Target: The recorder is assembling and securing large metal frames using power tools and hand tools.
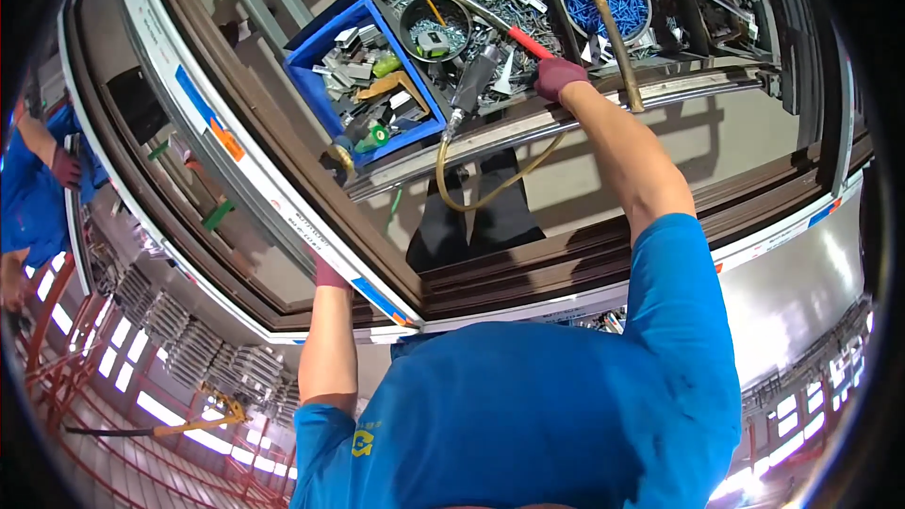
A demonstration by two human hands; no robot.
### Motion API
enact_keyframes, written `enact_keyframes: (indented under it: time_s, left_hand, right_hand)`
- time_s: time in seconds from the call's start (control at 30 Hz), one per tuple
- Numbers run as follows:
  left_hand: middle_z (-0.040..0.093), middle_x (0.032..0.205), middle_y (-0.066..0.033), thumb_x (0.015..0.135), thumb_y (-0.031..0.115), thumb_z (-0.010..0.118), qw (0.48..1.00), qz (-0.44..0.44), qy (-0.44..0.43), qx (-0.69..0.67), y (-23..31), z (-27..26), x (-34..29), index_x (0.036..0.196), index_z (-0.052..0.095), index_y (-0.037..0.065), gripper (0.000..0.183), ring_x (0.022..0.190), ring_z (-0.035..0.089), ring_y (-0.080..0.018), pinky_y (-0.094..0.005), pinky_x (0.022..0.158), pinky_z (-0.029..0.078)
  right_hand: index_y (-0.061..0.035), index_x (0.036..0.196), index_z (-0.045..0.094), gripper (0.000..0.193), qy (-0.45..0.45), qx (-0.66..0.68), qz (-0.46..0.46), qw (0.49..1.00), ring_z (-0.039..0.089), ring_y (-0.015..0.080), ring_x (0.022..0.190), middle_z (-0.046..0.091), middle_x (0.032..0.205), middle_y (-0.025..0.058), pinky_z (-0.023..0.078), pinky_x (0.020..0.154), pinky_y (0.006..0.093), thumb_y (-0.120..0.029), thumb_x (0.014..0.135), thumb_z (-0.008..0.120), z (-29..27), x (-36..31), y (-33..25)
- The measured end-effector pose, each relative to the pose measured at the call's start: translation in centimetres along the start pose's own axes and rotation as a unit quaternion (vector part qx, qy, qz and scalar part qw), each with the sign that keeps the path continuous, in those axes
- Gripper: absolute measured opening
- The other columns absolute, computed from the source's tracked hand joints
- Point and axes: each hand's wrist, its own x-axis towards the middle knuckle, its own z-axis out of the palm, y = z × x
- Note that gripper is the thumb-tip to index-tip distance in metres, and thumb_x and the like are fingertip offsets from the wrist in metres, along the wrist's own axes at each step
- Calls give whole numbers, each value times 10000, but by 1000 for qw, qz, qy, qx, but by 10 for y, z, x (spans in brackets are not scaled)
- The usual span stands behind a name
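Observation:
My right hand (561, 77), in a maroon glove, is closed round the end of a hammer's red handle (523, 40). That hammer lies slanted over the parts tray, its head away from me. My left hand (330, 273), also gloved, is at the near corner of a brown window frame (255, 170) with white, blue and orange edge tape. The frame's profile hides its fingers. Just right of my right hand, a wooden-handled hammer (615, 42) rests across a round tub of blue screws (627, 0). A screwdriver-like tool with a dark grip (474, 80) leans near the tray edge.
A blue bin (325, 118) holds metal fittings and a green tape roll. Loose screws surround a black bowl (436, 14). A yellowish hose (457, 205) loops over the tray's metal rail (509, 132). At far left another person's gloved hand (66, 170) is by a frame.

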Motion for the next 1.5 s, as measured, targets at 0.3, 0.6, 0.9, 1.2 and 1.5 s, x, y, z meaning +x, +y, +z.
enact_keyframes:
  time_s: [0.3,0.6,0.9,1.2,1.5]
  left_hand:
    - [688,1089,-60,1047,360,617,981,7,-189,-54,-39,-1,66,1339,618,65,415,941,653,-172,-300,757,566]
    - [673,1126,-74,1041,339,626,982,4,-186,-44,-93,-13,127,1345,608,57,416,969,648,-178,-304,787,561]
    - [659,1164,-88,1034,318,634,975,19,-215,-42,-142,-24,160,1351,598,48,417,996,644,-183,-307,817,555]
    - [644,1201,-102,1027,296,643,932,12,-359,-39,-168,-95,228,1357,589,40,421,1023,639,-189,-311,847,550]
    - [629,1238,-115,1021,275,651,947,27,-321,7,-185,-77,276,1363,579,32,426,1051,634,-195,-314,877,545]
  right_hand:
    - [-108,1249,680,418,62,-63,-1,996,700,344,1126,700,1254,172,569,959,477,-296,876,695,13,14,4]
    - [-121,1010,710,220,244,-148,-116,952,690,392,933,685,1040,171,553,756,521,-247,829,709,-14,3,12]
    - [-104,1511,331,758,241,87,105,961,653,481,1134,537,1380,285,517,956,560,-332,901,718,-59,-26,103]
    - [-106,1094,688,230,213,-42,-219,951,683,369,1069,692,1108,166,546,917,504,-191,898,603,-22,-30,17]
    - [-143,1074,745,305,58,-150,-105,981,722,355,1063,759,1107,131,584,898,487,-350,855,696,9,23,-9]
